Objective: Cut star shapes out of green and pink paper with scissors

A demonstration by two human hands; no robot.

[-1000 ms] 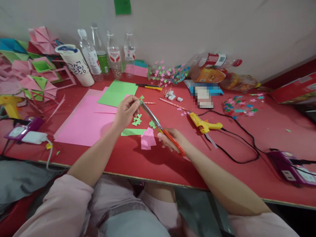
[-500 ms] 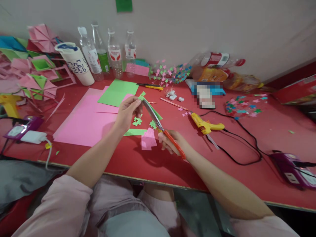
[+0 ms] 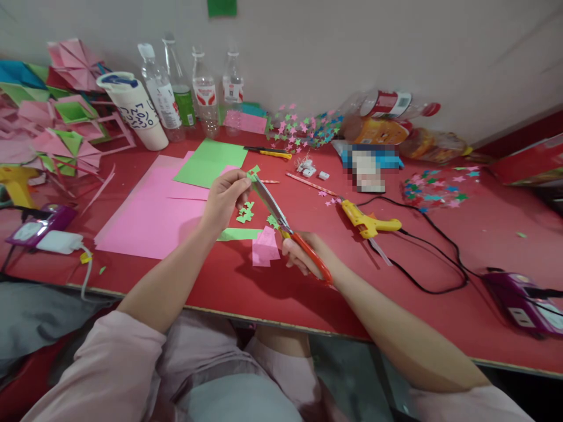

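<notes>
My left hand [image 3: 226,199] pinches a small piece of green paper [image 3: 253,173] above the table. Orange-handled scissors [image 3: 311,255] are in my right hand [image 3: 305,252], their blades reaching up and left to the green paper at my left fingertips. Below the hands lie small green paper cutouts [image 3: 245,213], and a few green stars [image 3: 272,221] are partly behind the scissors. A green strip [image 3: 240,234] lies beside some small pink paper pieces [image 3: 265,246].
Pink sheets [image 3: 136,217] and a green sheet [image 3: 211,164] lie to the left. A yellow glue gun [image 3: 369,223] with a black cord rests at right. Bottles [image 3: 204,97] and a white cup [image 3: 136,114] stand at the back. A utility knife [image 3: 270,152] lies nearby.
The green strip seen beside the scissor blades no longer shows there. My left hand has shifted very slightly left, still pinching green paper; the scissors stay almost in place.
</notes>
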